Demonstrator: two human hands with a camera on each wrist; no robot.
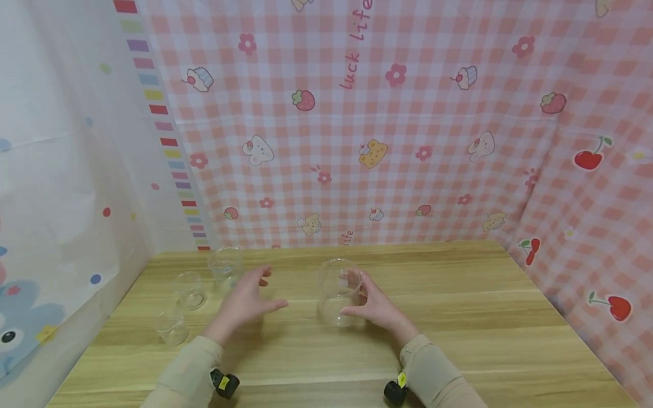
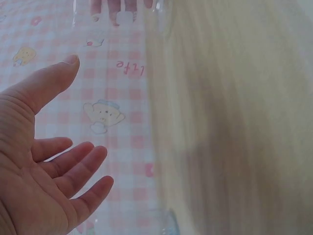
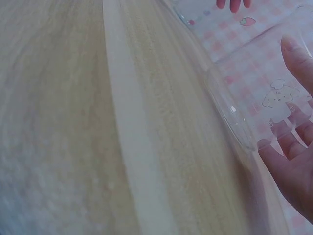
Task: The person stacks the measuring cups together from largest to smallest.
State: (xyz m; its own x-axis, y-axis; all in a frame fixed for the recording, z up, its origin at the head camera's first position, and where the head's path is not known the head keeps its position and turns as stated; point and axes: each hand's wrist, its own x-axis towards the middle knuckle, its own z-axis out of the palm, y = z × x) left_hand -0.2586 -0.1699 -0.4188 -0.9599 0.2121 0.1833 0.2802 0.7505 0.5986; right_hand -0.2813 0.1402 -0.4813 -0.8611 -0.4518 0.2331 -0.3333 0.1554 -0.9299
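Near the middle of the table, my right hand [image 1: 374, 303] grips a tall clear cup [image 1: 334, 300]. Its thumb lies along the near side, and the fingers show through the clear wall. In the right wrist view the cup [image 3: 234, 103] stands close over the wood, with the right hand [image 3: 293, 156] around it. My left hand [image 1: 245, 303] is held in the air with fingers spread and relaxed, holding nothing. A second large clear cup [image 1: 221, 263] stands just behind it. The left wrist view shows the left palm [image 2: 29, 196] bare.
Left of the left hand, a medium clear cup [image 1: 190, 292] and a small clear cup [image 1: 172, 328] stand on the wooden table [image 1: 316, 368]. A pink checked cloth [image 1: 336, 192] hangs along the back and right edges, a white cloth [image 1: 66, 187] at the left.
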